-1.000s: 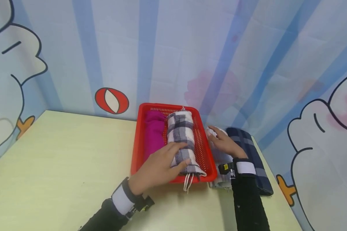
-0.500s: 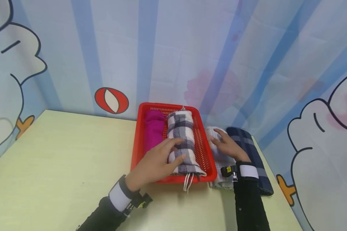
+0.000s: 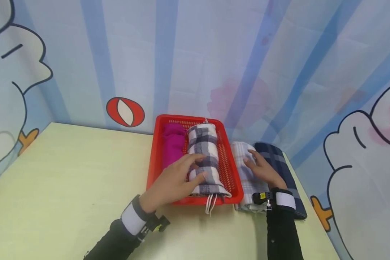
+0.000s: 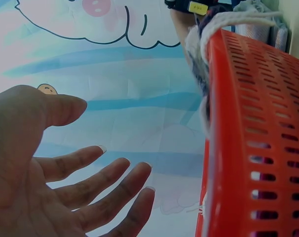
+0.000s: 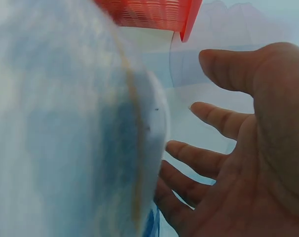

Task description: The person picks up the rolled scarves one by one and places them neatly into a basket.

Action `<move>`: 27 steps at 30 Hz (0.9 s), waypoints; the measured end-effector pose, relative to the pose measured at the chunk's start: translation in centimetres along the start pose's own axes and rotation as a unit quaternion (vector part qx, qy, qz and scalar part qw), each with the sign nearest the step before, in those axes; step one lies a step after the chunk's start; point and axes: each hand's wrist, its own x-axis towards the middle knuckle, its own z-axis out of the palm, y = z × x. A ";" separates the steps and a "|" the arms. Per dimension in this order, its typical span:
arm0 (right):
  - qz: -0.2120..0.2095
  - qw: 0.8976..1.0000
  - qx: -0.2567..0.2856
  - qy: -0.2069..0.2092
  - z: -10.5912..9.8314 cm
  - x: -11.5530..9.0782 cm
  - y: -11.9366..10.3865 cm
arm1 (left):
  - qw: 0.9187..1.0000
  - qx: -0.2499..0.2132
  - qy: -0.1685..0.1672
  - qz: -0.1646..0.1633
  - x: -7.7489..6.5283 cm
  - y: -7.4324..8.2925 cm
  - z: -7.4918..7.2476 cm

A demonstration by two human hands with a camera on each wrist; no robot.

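In the head view my left hand (image 3: 173, 180) hovers over the near left part of a red plastic basket (image 3: 151, 159), fingers spread and holding nothing. Inside the basket lie a rolled magenta cloth (image 3: 173, 144) and, to its right, a rolled grey-and-white checked scarf (image 3: 203, 144) with fringe hanging over the near rim. My right hand (image 3: 263, 169) is over a folded pale plaid cloth (image 3: 242, 155) on the table, its fingers loosely bent with nothing between them. The right wrist view shows this hand (image 5: 238, 163) with relaxed fingers close beside the pale cloth (image 5: 65, 123).
A folded navy plaid cloth (image 3: 295, 191) lies to the right of the pale one, near the table's right edge. The pale yellow table (image 3: 68, 180) backs onto a printed blue-and-white curtain (image 3: 195, 54). The basket's slotted wall (image 4: 268, 123) rises beside the left hand.
The right hand has drawn back right and toward me, uncovering more of the pale plaid cloth. The left hand has shifted slightly left and down. Basket and cloths stay in place.
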 end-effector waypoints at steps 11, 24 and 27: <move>0.011 1.000 0.002 -0.014 0.5 -0.3 0.9 | 1.000 0.005 0.023 0.013 0.3 -1.0 -0.3; 0.015 1.000 0.007 -0.019 0.9 -1.3 1.9 | 1.000 0.021 0.023 -0.001 0.3 -1.2 -0.5; 0.006 1.000 0.001 -0.011 1.1 -1.5 2.2 | 1.000 0.019 0.024 0.003 0.2 -1.2 -0.7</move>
